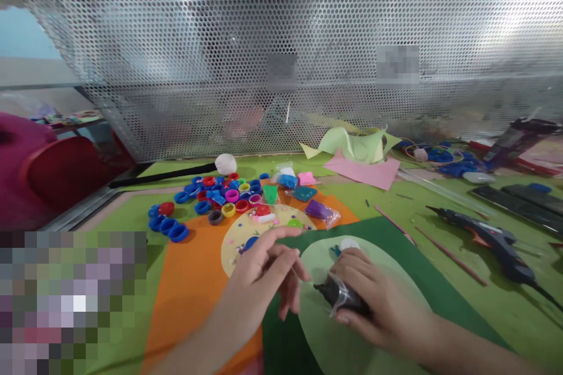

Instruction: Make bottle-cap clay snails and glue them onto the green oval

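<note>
My right hand (373, 299) is closed around a small black lump in clear wrapping (341, 296), held just above a pale green paper oval (321, 334) that lies on a dark green sheet (422, 281). My left hand (268, 269) hovers beside it with fingers loosely curled, the fingertips close to the wrapping, and nothing shows in its grasp. A small white round piece (349, 243) and a blue bit sit on the oval just beyond my right hand. A yellow paper disc (246, 231) with small coloured pieces lies behind my left hand on an orange sheet (193, 281).
Many blue, red, pink and yellow bottle caps (211, 196) and small bags of coloured clay (303, 193) lie farther back. A glue gun (488, 240) rests at the right, with thin sticks near it. Pink and light green paper (360, 158) lies by a perforated metal screen (281, 53).
</note>
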Demonstrator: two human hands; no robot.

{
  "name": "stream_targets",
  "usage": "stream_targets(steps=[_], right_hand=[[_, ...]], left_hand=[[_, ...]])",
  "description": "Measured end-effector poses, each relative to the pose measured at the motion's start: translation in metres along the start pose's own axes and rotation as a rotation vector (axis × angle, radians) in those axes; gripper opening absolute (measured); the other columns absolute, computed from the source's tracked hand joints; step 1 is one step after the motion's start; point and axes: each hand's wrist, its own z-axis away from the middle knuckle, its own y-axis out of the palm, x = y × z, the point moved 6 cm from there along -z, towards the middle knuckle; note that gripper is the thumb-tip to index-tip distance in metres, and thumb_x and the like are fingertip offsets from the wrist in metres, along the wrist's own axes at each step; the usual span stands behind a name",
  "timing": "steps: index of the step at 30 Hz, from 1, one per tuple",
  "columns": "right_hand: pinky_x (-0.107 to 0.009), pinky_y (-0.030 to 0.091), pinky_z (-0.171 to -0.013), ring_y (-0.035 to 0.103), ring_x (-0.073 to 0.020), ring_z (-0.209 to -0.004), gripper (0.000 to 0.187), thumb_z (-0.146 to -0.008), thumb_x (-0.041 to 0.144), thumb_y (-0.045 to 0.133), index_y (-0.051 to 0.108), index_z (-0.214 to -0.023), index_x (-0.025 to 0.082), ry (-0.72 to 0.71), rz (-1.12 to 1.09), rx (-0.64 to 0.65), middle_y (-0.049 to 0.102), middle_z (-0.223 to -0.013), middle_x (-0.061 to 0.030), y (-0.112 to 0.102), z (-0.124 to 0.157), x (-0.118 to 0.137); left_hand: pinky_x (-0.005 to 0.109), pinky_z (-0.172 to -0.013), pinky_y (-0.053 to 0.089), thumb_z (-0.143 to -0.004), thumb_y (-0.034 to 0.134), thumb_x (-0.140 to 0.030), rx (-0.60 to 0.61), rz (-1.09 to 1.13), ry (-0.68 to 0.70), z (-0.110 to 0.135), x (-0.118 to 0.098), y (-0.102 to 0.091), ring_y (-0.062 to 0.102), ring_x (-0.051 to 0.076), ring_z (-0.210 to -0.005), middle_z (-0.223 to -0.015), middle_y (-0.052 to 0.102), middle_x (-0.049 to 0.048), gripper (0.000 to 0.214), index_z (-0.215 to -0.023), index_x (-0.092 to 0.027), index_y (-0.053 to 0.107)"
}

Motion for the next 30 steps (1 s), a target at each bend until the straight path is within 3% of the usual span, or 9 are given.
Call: stream_targets(steps=[5, 9, 13, 18, 22, 24, 27, 30], right_hand=[[-0.038, 0.044, -0.069, 0.05, -0.0189, -0.069, 0.041, -0.095, 0.052, 0.027, 0.05, -0.09, 0.017, -0.032, 0.009, -0.034, 0.056, -0.073, -0.0053, -0.003, 0.0, 0.002], [-0.037, 0.043, -0.066, 0.049, -0.0187, -0.067, 0.044, -0.096, 0.052, 0.025, 0.051, -0.089, 0.017, -0.054, 0.034, -0.034, 0.056, -0.071, -0.0049, -0.002, 0.0, 0.005], [-0.037, 0.042, -0.068, 0.048, -0.0175, -0.062, 0.048, -0.096, 0.051, 0.021, 0.051, -0.084, 0.017, -0.116, 0.123, -0.048, 0.056, -0.067, -0.0039, 0.001, 0.0, 0.012], [-0.039, 0.041, -0.073, 0.05, -0.0178, -0.062, 0.046, -0.097, 0.05, 0.023, 0.052, -0.083, 0.017, -0.128, 0.206, -0.024, 0.057, -0.069, -0.0036, 0.006, 0.0, 0.012], [-0.038, 0.041, -0.072, 0.052, -0.0178, -0.065, 0.042, -0.096, 0.051, 0.027, 0.051, -0.089, 0.017, -0.097, 0.182, -0.046, 0.058, -0.071, -0.0029, 0.0, -0.002, 0.01], [-0.037, 0.042, -0.071, 0.054, -0.0181, -0.067, 0.04, -0.096, 0.05, 0.029, 0.05, -0.091, 0.017, -0.095, 0.182, -0.072, 0.06, -0.073, -0.0038, -0.005, -0.003, 0.009], [-0.038, 0.044, -0.071, 0.056, -0.0198, -0.07, 0.029, -0.096, 0.043, 0.036, 0.049, -0.092, 0.018, -0.074, 0.236, -0.131, 0.062, -0.077, -0.0058, -0.012, -0.003, 0.005], [-0.036, 0.047, -0.067, 0.057, -0.0209, -0.073, 0.018, -0.094, 0.035, 0.041, 0.048, -0.091, 0.019, 0.056, 0.239, -0.175, 0.061, -0.078, -0.006, -0.018, -0.001, -0.004]], left_hand=[[0.025, -0.059, 0.042, -0.09, 0.049, -0.026, 0.138, -0.774, 0.283, 0.01, -0.007, 0.013, 0.056, 0.015, -0.067, -0.079, 0.059, 0.0004, 0.01, -0.096, -0.02, 0.055], [0.027, -0.054, 0.038, -0.092, 0.043, -0.02, 0.196, -1.16, 0.527, 0.015, -0.008, 0.027, 0.057, 0.018, -0.066, -0.078, 0.062, 0.004, 0.012, -0.085, -0.016, 0.052], [0.027, -0.045, 0.028, -0.095, 0.029, -0.019, 0.203, -1.375, 0.749, 0.019, -0.007, 0.037, 0.049, 0.017, -0.052, -0.062, 0.054, 0.0022, 0.033, -0.069, -0.018, 0.049], [0.03, -0.045, 0.025, -0.084, 0.034, -0.002, 0.192, -1.501, 0.866, 0.023, -0.007, 0.043, 0.046, 0.017, -0.052, -0.059, 0.051, 0.0028, 0.029, -0.067, -0.018, 0.05], [0.029, -0.044, 0.021, -0.084, 0.035, -0.004, 0.165, -1.479, 0.884, 0.024, -0.017, 0.038, 0.044, 0.016, -0.048, -0.053, 0.05, 0.0016, 0.029, -0.062, -0.018, 0.05], [0.028, -0.044, 0.024, -0.087, 0.034, -0.008, 0.111, -1.347, 0.84, 0.023, -0.026, 0.028, 0.043, 0.014, -0.048, -0.053, 0.05, 0.0014, 0.032, -0.06, -0.018, 0.048], [0.024, -0.047, 0.034, -0.092, 0.033, -0.016, -0.029, -0.914, 0.599, 0.017, -0.035, 0.001, 0.047, 0.012, -0.05, -0.057, 0.053, 0.0002, 0.031, -0.065, -0.018, 0.049], [0.022, -0.048, 0.043, -0.095, 0.034, -0.028, -0.138, -0.38, 0.288, 0.009, -0.027, -0.019, 0.054, 0.013, -0.057, -0.072, 0.061, 0.0026, 0.027, -0.085, -0.019, 0.058]])
